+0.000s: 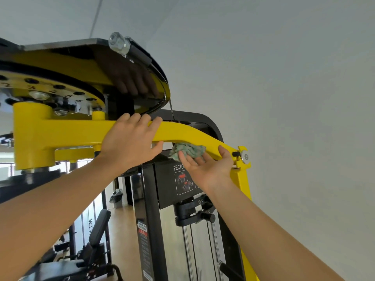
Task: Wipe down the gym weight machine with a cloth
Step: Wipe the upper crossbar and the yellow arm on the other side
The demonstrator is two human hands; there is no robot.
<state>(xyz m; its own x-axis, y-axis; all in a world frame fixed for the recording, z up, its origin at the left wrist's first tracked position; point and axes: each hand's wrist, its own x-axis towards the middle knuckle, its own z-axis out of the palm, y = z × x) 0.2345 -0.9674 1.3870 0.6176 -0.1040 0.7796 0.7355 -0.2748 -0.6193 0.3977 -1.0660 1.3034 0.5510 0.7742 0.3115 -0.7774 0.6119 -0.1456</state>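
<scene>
Head view: left hand (129,142) grips the glossy curved yellow metal arm (77,132); right hand (209,167), fingers (186,159) straight, presses crumpled green cloth (187,150) beneath it

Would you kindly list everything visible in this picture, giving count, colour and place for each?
yellow arm: one, yellow, curving across the middle
cloth: one, pale green, crumpled against the arm's underside
numbered disc: one, yellow with black holes, upper left
hex bolt: one, silver, above the disc
black frame: one, black, behind the arm
placard: one, black with red figures, below the arm
guide rods: at least two, chrome, bottom centre
padded seat: one, black, lower left
left hand: one, grips the yellow arm
right hand: one, palm up, fingers press the cloth upward
</scene>
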